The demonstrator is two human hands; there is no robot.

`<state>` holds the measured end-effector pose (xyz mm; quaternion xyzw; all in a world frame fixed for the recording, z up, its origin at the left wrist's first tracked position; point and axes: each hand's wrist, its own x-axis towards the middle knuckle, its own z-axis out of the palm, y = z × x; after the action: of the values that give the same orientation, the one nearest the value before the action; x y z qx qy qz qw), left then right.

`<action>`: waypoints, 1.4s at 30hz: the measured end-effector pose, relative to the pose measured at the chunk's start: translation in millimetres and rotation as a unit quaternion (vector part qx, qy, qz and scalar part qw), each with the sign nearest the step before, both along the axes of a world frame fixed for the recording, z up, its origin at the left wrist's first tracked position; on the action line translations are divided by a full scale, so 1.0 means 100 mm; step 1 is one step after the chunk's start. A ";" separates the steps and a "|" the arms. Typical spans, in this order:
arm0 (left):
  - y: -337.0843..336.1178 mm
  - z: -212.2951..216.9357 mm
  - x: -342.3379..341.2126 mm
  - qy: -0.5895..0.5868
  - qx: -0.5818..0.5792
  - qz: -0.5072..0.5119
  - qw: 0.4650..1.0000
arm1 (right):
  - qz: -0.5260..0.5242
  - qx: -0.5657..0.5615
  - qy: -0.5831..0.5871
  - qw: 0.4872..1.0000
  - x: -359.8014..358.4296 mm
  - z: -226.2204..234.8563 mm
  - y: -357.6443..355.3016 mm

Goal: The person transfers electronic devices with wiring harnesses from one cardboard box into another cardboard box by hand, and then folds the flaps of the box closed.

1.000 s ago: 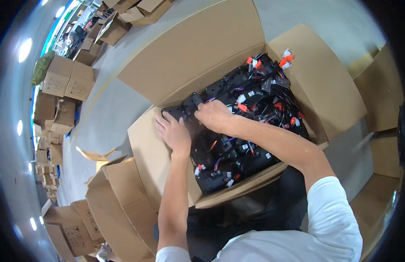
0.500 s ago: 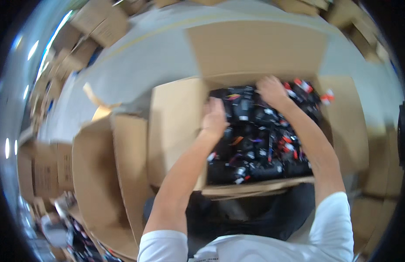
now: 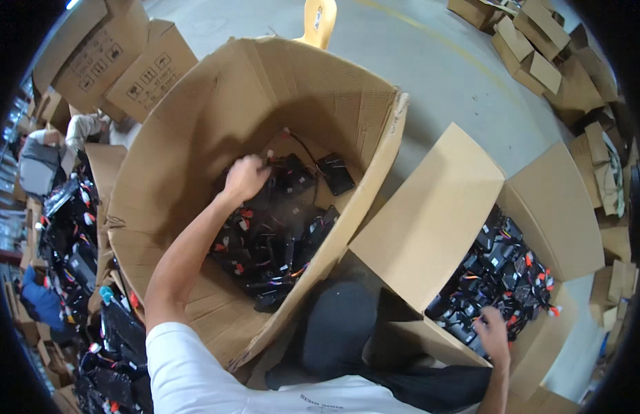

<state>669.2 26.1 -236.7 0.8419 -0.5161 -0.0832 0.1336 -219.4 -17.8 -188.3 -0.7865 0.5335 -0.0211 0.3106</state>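
Note:
My left hand reaches deep into a big open carton. Its fingers are curled over a heap of black wired modules with red and white connectors; whatever they grip is hidden beneath them. One black rectangular module with a dark cable lies apart, near the carton's right wall. At the lower right, my right hand rests over the near edge of a smaller open carton, fingers apart and slightly bent. That carton is filled with similar black modules, packed close together with coloured wires and connectors.
On the left, more black modules are piled near another person's sleeve. Printed cartons stand at the upper left, and opened cartons at the upper right. A yellow chair-like piece shows behind the big carton.
My view has swung left, bringing the big carton to the middle. My left hand has left the smaller carton for the big one; my right hand has moved to the smaller carton's near edge.

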 end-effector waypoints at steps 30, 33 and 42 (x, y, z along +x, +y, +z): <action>1.73 3.37 -0.87 0.666 -0.080 -0.016 0.741 | 0.124 0.239 -0.505 0.820 4.94 1.88 0.39; 1.89 3.44 -1.26 0.707 -0.073 -0.073 0.699 | 0.151 0.314 -0.623 0.700 5.14 2.16 0.30; 2.32 2.51 -1.02 0.870 -0.125 -0.081 0.470 | 0.063 0.314 -0.659 0.680 5.43 2.05 0.97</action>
<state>567.3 258.2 14.6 0.2646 -0.2044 -0.7182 0.6102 323.7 79.1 17.0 -0.4571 0.1156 -0.3460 0.8111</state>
